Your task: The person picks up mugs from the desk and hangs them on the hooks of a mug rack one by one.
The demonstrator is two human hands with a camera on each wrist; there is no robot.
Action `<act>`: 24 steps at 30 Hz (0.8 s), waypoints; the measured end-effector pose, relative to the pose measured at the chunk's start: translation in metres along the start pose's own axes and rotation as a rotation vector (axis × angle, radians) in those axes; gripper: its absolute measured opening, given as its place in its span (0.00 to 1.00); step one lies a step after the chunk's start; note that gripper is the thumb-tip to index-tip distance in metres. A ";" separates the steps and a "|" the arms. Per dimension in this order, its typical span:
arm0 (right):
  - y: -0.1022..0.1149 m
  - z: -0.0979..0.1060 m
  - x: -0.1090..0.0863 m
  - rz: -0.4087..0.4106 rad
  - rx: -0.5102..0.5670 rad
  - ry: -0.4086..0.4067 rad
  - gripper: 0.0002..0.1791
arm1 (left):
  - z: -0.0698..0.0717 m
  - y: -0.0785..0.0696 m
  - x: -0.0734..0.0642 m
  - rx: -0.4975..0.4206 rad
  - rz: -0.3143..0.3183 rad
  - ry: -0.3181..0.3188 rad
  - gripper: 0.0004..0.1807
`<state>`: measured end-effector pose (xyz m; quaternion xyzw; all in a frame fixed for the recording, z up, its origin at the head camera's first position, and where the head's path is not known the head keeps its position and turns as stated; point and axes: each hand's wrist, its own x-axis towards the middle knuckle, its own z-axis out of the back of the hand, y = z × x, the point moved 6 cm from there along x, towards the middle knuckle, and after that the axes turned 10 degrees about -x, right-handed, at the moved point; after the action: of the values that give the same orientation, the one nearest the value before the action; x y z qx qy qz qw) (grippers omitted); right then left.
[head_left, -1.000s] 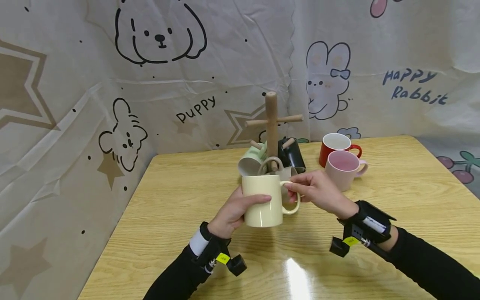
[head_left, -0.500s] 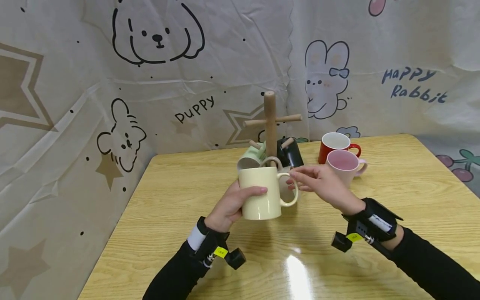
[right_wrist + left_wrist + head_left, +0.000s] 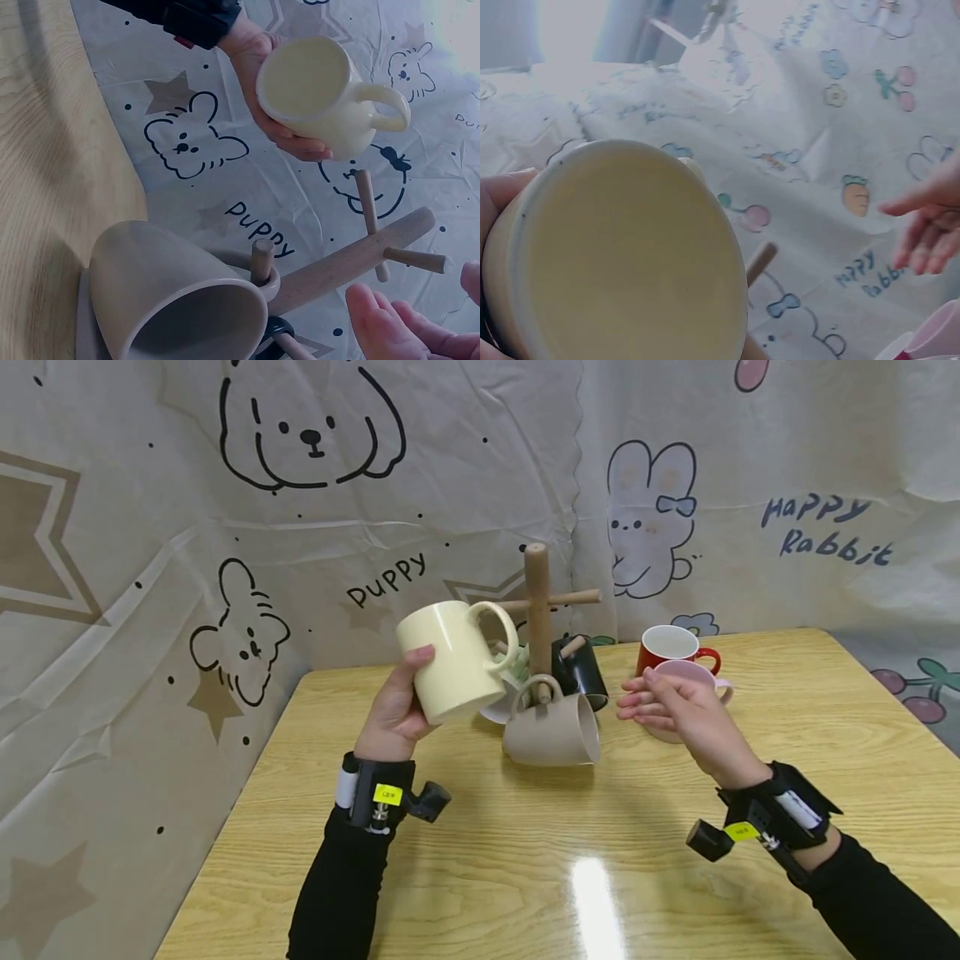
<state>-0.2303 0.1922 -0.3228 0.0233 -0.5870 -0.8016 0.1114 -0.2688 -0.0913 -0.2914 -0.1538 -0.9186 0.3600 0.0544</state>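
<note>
My left hand (image 3: pixel 393 714) grips a pale yellow mug (image 3: pixel 448 664) by its body, thumb on the near side. The mug is tilted above the table, its handle toward the wooden mug tree (image 3: pixel 537 610) and overlapping the upper left peg in the head view. In the left wrist view the wide round end of the yellow mug (image 3: pixel 630 255) fills the lower left. My right hand (image 3: pixel 693 718) holds nothing; its fingers stretch leftward in front of the pink mug (image 3: pixel 686 672). A beige mug (image 3: pixel 551 737) hangs by its handle on the front lower peg (image 3: pixel 262 259).
A black mug (image 3: pixel 580 672) hangs at the tree's right. A light green mug (image 3: pixel 517 672) on its left is partly hidden behind the yellow one. A red mug (image 3: pixel 663 647) with white inside stands behind the pink one. Behind the wooden table (image 3: pixel 480 860) hangs a printed cloth (image 3: pixel 480 485).
My left hand has lifted the yellow mug up and leftward and tilted it. My right hand has come off its handle and moved right. The beige mug now shows fully.
</note>
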 end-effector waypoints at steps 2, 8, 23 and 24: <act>-0.003 -0.001 0.000 -0.022 0.007 0.003 0.32 | 0.001 -0.004 0.005 -0.042 0.007 -0.010 0.44; -0.007 -0.004 0.001 -0.044 0.013 0.001 0.32 | 0.006 -0.008 0.017 -0.133 0.034 -0.036 0.46; -0.014 -0.007 0.000 -0.040 -0.020 -0.002 0.31 | 0.017 0.001 0.037 -0.220 0.105 -0.087 0.49; -0.014 -0.007 0.000 -0.040 -0.022 -0.003 0.31 | 0.017 0.002 0.038 -0.220 0.107 -0.092 0.50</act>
<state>-0.2317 0.1898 -0.3386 0.0330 -0.5778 -0.8100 0.0947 -0.3077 -0.0891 -0.3056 -0.1909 -0.9446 0.2659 -0.0240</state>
